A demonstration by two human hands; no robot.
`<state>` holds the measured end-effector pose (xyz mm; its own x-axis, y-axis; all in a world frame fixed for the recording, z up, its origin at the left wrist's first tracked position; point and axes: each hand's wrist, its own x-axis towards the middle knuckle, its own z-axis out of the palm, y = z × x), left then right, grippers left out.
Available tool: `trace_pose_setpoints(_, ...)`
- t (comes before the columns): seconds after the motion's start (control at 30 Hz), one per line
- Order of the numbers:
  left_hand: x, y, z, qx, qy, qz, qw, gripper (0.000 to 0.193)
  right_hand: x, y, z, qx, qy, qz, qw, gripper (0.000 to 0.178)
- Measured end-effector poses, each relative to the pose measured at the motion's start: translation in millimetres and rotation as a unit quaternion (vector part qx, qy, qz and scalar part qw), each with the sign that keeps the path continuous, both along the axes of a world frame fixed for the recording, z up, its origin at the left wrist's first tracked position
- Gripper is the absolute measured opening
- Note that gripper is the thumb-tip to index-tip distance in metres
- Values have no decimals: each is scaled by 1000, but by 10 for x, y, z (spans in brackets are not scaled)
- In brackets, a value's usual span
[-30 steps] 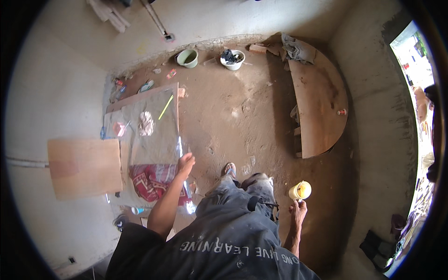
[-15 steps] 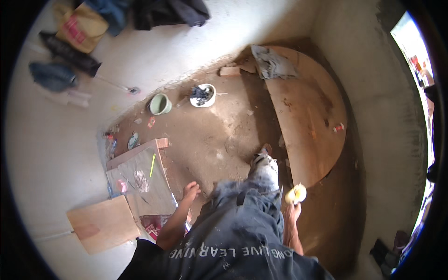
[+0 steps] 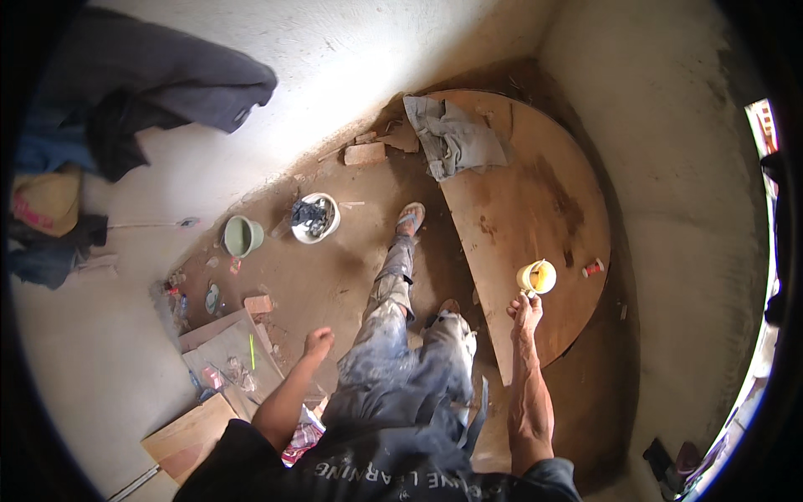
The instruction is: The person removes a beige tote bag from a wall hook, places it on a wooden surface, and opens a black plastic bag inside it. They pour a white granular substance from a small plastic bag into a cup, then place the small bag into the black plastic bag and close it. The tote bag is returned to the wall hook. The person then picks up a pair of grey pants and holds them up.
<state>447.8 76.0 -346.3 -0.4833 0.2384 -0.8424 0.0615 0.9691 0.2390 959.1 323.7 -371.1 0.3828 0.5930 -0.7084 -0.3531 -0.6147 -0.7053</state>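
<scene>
My right hand [image 3: 525, 313] grips a pale yellow mug [image 3: 525, 277] by its handle. The mug is held over the large half-round wooden board [image 3: 481, 255], and its inside looks yellow; I cannot make out what it holds. Off to the left, my left hand [image 3: 318, 343] hangs over the dirt floor with its fingers curled in and nothing showing in them. A crumpled grey cloth [image 3: 456, 146] lies on the far end of the board. A small red-and-white item [image 3: 592, 268] rests near the board's right edge, beyond the mug.
A green bucket [image 3: 242, 238] and a white bucket [image 3: 335, 219] with dark things in it stand at left. Bricks [image 3: 365, 154] lie by the far wall. Boards [image 3: 201, 422] and litter sit low on the left. Clothes [image 3: 180, 71] hang on the left wall.
I have stepped forward, and one sandalled foot now shows ahead of the other. My right hand has carried the mug forward over the board. The left hand stays curled.
</scene>
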Motion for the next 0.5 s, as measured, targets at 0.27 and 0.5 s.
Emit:
trace_pose_setpoints(0.27,-205,3826,-2496,102,-78,-96,987,41,-756,1498,-1900,-19,41,-95,994,14)
trace_pose_setpoints(0.5,358,6329,-3655,133,-138,-11,981,83,-903,1935,-3123,-72,-11,-200,977,19)
